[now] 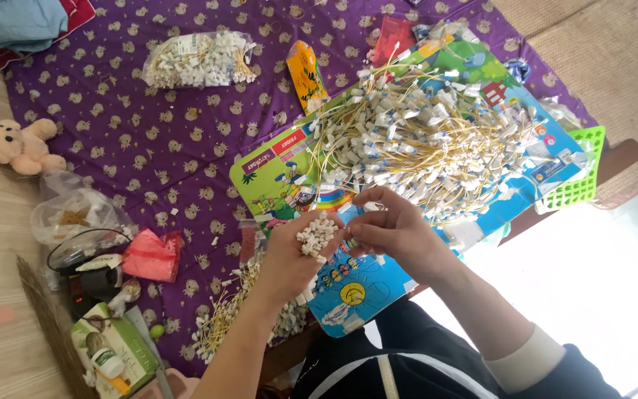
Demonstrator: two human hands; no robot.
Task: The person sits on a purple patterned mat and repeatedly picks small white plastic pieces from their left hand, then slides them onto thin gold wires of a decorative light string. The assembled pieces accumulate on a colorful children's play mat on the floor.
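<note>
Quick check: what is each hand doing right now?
Left hand: cupped open, palm up, holding a heap of small white connectors.
Right hand: fingers pinched together; whether they hold anything cannot be told.

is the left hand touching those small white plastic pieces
Touching: the head view shows the small white pieces piled in the cupped palm of the left hand.
</note>
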